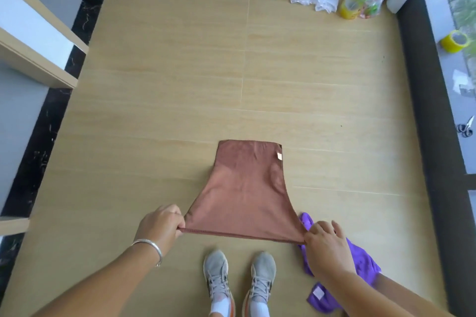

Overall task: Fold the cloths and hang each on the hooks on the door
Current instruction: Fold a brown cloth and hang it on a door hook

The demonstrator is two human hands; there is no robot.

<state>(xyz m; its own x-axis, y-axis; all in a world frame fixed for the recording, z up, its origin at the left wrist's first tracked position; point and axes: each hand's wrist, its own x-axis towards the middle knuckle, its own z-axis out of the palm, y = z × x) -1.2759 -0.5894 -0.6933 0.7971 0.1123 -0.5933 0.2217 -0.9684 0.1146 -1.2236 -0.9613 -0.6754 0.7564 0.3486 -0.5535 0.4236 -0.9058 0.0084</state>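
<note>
Both hands, the left hand [161, 224] and right hand [325, 244], have fingers pinched on the near corners of the brown cloth [244, 188], stretching it taut over the floor [180, 85] toward twelve o'clock, probably to fold it, while a purple cloth [363, 265] waits at four o'clock

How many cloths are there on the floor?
2: a brown cloth stretched between both hands, its far end on the floor, and a crumpled purple cloth under the right arm. Others may lie out of view.

Brown cloth [244, 188] smooth, matt; floor [180, 72] wood-look, slight sheen
</note>
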